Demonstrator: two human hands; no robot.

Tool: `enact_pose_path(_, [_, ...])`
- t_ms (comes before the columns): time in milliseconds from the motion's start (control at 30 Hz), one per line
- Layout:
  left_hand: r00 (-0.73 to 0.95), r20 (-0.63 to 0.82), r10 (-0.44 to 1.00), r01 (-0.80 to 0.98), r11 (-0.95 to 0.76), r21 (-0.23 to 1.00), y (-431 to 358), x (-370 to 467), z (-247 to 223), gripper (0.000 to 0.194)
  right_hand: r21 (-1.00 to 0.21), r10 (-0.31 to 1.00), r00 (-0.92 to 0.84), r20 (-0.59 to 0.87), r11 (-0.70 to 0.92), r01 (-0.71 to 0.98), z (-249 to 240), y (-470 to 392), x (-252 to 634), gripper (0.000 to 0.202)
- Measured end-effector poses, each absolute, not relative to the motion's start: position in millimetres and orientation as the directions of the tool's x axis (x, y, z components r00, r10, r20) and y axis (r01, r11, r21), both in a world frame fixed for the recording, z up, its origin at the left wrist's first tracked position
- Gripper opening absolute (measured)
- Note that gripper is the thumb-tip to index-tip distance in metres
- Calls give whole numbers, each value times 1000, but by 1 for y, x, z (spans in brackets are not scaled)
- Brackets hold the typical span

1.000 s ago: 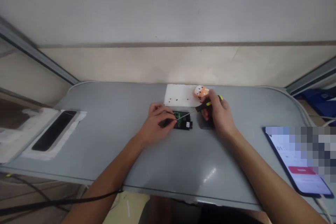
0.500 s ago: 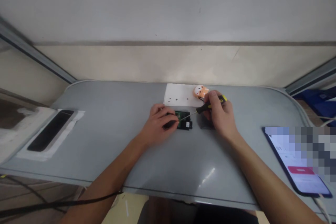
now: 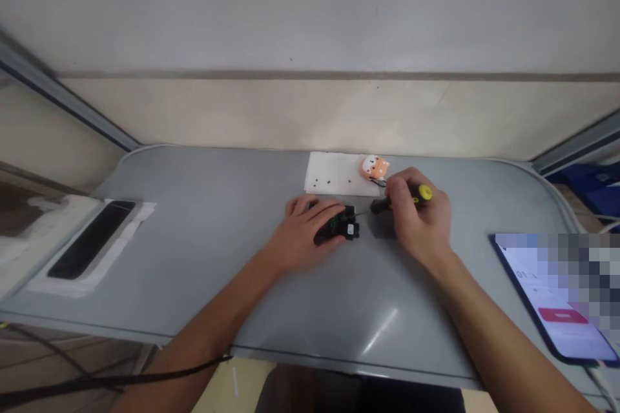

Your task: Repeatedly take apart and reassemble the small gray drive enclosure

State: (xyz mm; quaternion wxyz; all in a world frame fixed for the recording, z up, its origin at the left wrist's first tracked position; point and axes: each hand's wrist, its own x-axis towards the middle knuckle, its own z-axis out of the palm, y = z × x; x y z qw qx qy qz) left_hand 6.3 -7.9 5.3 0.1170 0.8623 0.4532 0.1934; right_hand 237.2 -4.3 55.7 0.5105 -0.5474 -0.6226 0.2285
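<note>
My left hand (image 3: 303,235) holds a small black device with a green circuit board (image 3: 351,230) on the table, fingers over its far side and thumb along the near edge. That hand hides the device's left part. In my right hand (image 3: 426,232), closed round the handle, is a black and yellow screwdriver (image 3: 380,205). Its thin shaft points left, with the tip at the device's right end; exact contact is too small to tell. Partly under the right hand lies a dark flat piece (image 3: 382,228). Behind the device, several tiny dark screws lie on a white sheet (image 3: 339,172).
An orange and white animal-shaped case (image 3: 374,168) sits on the sheet's right end. A lit phone (image 3: 552,335) with a cable lies at the right of the grey table (image 3: 203,206). Another dark phone-like slab (image 3: 92,242) is at the left. A wall stands behind.
My left hand has slid right, covering more of the circuit board. The screwdriver tip has moved from the board's middle to the device's right end, and my right hand has shifted slightly right.
</note>
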Motion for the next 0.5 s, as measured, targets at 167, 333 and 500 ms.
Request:
enact_pose_path(167, [501, 225, 836, 749, -549, 373, -7, 6, 2, 43, -818, 912, 73, 404, 325, 474, 50, -1, 233, 32])
enact_pose_path(333, [491, 236, 838, 755, -545, 364, -6, 6, 2, 43, -824, 913, 85, 398, 316, 470, 47, 0, 232, 32])
enact_pose_path(500, [489, 229, 842, 757, -540, 368, -6, 7, 2, 43, -840, 927, 84, 366, 290, 459, 46, 2, 231, 35])
